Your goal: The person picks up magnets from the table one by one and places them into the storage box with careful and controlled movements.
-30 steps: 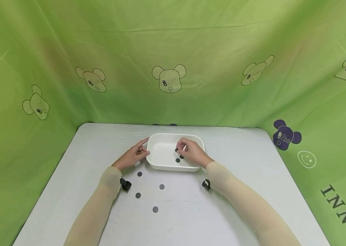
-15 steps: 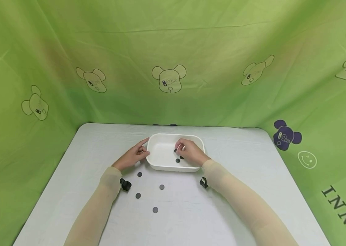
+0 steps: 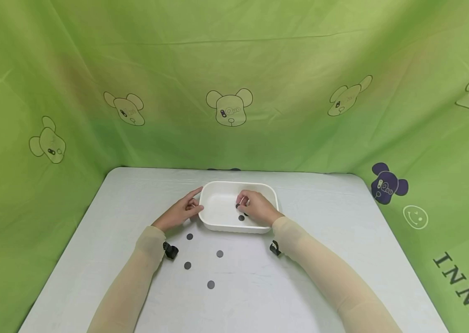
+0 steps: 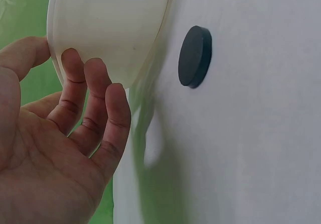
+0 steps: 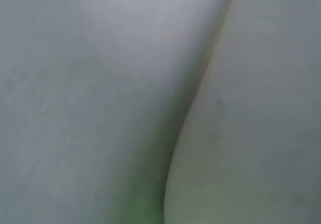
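Observation:
A white rectangular tray [image 3: 218,203] stands on the table. My left hand [image 3: 178,213] rests at its left end, index fingertip and thumb touching the rim. In the left wrist view, the loosely bent fingers [image 4: 118,113] lie by the tray's outer wall [image 4: 115,23]. My right hand [image 3: 259,206] reaches into the tray and pinches a dark round disc [image 3: 237,206] between thumb and fingers, low over the bottom. Another dark disc [image 3: 241,218] lies in the tray below those fingers, and one more is mostly hidden by the hand.
Several dark discs [image 3: 219,254] lie scattered on the white table [image 3: 251,296] in front of the tray; a thick disc [image 4: 194,57] shows close up in the left wrist view. Green printed cloth [image 3: 230,143] surrounds the table. The right wrist view shows only the tray's wall [image 5: 251,113] and tabletop.
My right hand has shifted slightly left and a little nearer within the tray, still pinching the disc. The left hand and the tray have stayed in place.

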Available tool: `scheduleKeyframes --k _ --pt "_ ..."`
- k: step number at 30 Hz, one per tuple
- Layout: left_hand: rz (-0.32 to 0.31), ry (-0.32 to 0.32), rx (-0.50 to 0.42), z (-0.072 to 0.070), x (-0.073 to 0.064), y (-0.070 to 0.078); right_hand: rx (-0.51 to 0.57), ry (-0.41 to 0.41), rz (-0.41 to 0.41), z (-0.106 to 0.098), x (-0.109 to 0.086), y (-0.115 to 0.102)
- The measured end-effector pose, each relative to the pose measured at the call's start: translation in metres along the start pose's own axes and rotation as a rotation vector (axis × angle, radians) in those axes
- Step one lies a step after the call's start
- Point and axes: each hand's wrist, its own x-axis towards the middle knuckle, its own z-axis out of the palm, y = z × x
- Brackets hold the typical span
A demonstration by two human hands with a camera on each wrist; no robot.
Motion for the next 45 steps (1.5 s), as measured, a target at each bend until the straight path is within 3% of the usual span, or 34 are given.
scheduleKeyframes --k 38,45 --pt "0.014 0.001 0.005 -0.0002 0.0003 0.0019 -0.071 0.013 -0.025 0.0027 0.0020 0.0046" --pt "0.008 0.005 0.007 0.0003 -0.0002 0.0014 -0.057 0.046 -0.027 0.0005 0.0000 -0.0002"
